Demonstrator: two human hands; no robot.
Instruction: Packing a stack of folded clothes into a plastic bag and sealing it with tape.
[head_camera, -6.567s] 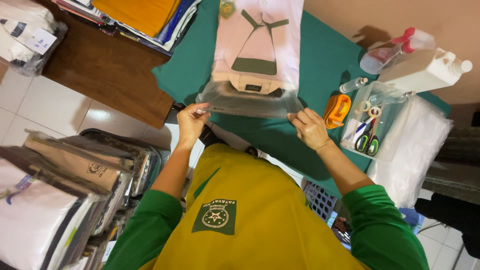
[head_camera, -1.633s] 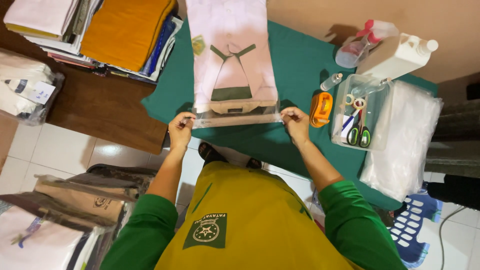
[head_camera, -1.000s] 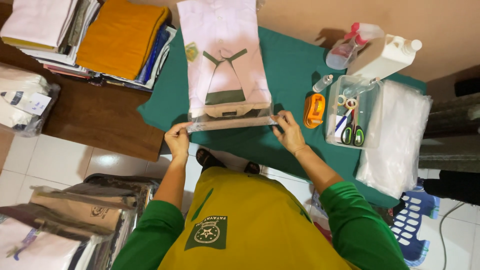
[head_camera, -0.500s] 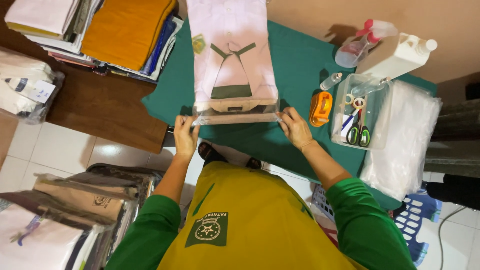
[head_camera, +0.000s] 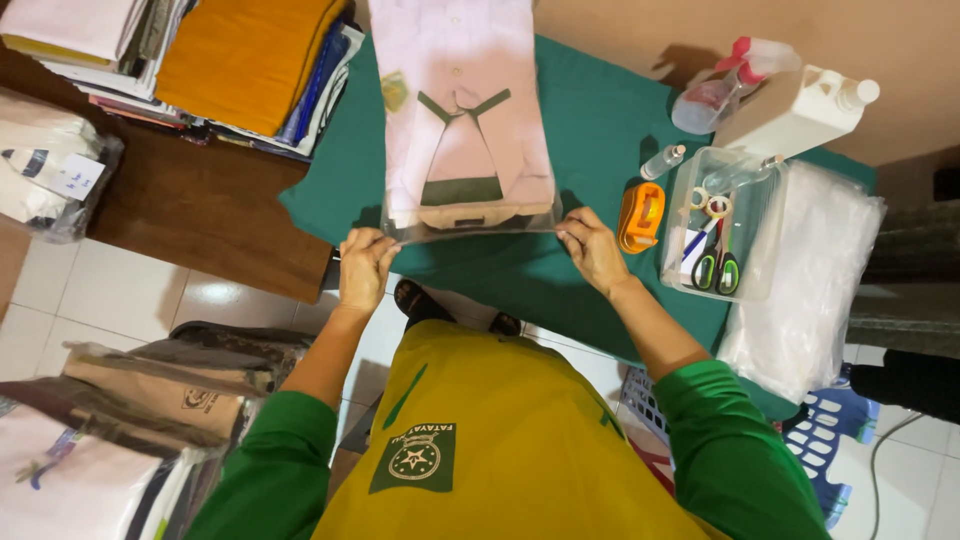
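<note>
pink shirt (head_camera: 460, 110) top cut off, scissors (head_camera: 718, 262) blades hidden

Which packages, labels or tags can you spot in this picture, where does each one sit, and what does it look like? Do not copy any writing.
Clear plastic bag: on the green table, around a folded pink shirt, its open end pinched by left hand and right hand.
Stack of clear bags: table's right end, whitish, crinkled.
Bagged white garment: far left, with a white paper tag.
Brown paper bags: floor, lower left.
</note>
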